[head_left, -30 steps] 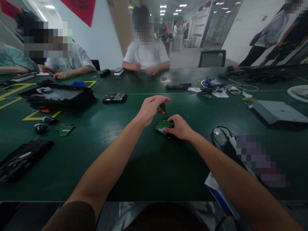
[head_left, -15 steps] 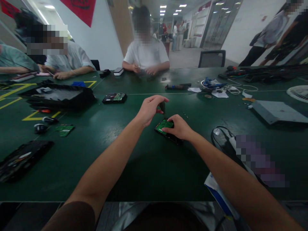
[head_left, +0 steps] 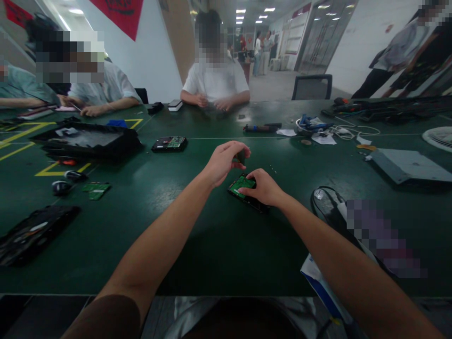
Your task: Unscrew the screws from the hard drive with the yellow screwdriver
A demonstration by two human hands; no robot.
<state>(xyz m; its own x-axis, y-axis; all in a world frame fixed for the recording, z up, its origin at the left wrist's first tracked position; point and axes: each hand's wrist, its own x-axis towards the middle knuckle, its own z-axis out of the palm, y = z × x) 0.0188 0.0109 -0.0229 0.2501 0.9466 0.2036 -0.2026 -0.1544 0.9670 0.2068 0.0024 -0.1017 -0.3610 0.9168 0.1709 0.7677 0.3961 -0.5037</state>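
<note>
Gripping a dark tool (head_left: 240, 157), left hand (head_left: 223, 162) fingers clamp it. Right hand (head_left: 264, 187), at 5 o'clock, fingers together holding down hard drive (head_left: 239, 184).

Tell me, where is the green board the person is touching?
In the head view, the green board lies in the middle of the table, under the right hand, below the left hand.

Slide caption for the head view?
Right hand holds a hard drive, green board up; left hand grips a small dark tool close by it.

Ceiling lights (head_left: 240, 10) brighten white walls (head_left: 155, 61) and green table (head_left: 229, 254).
</note>
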